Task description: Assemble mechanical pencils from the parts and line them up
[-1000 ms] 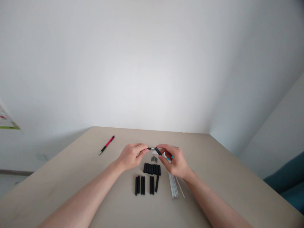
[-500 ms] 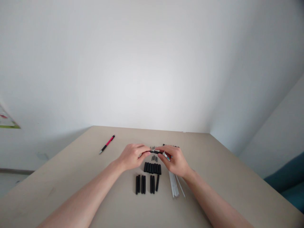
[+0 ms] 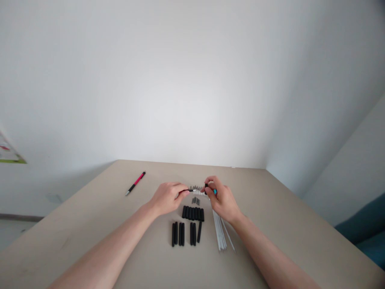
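My left hand (image 3: 170, 198) pinches a thin pen barrel (image 3: 191, 190) whose dark end and pale tip point right; most of it is hidden by the fingers. Opposite it, my right hand (image 3: 221, 199) holds a short black pen grip (image 3: 206, 188) on end between thumb and fingers, apart from the barrel. A bit of blue (image 3: 215, 192) shows in the right palm, too small to name. Below the hands lie small metal springs (image 3: 195, 201) and a row of black grips (image 3: 193, 213). Pale metal tips (image 3: 195, 187) and small white parts (image 3: 198, 193) sit just behind.
Several black tubes (image 3: 183, 234) lie nearer on the beige table (image 3: 150, 257). White pen refills (image 3: 219, 233) fan out under my right wrist. A complete pink and black pen (image 3: 135, 183) rests at the left. A white wall (image 3: 186, 88) stands behind the table.
My right hand has drawn away from the barrel and turned the black grip from lying level to upright. My left hand has barely moved.
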`<state>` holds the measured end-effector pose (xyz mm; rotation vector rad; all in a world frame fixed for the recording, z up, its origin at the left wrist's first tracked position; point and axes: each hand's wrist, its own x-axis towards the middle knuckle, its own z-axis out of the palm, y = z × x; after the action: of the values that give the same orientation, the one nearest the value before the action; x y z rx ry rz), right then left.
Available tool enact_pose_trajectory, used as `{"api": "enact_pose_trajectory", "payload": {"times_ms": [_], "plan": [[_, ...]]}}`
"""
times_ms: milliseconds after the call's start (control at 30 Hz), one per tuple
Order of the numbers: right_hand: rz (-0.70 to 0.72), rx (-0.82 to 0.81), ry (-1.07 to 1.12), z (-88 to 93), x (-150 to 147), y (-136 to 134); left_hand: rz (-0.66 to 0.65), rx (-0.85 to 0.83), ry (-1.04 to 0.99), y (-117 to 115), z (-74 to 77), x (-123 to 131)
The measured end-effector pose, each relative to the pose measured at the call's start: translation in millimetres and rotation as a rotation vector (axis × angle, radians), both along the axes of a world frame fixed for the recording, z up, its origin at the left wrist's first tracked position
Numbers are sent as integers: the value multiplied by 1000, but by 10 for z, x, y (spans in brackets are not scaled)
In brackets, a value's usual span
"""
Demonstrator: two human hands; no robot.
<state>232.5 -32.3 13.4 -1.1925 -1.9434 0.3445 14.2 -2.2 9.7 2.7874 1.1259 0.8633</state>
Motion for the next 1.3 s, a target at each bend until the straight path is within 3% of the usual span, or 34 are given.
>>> {"api": "enact_pose_trajectory", "payload": {"times_ms": [233,400,533,900,1300], "plan": [[-8,0,233,24,-30,-14,-36,31,-60,15,-12,-8],[-65,105,183,-12,-26,-7,-52,45,-77,11,-15,-3],[-32,86,204,-31,-22,-26,-50,38,-82,5,-9,-2],[-113,138,159,-28,-15,-42,-49,38,-81,11,-9,-7],[-70,115,95,-35,-68,-33,-93,-30,-112,36,-29,37]]}}
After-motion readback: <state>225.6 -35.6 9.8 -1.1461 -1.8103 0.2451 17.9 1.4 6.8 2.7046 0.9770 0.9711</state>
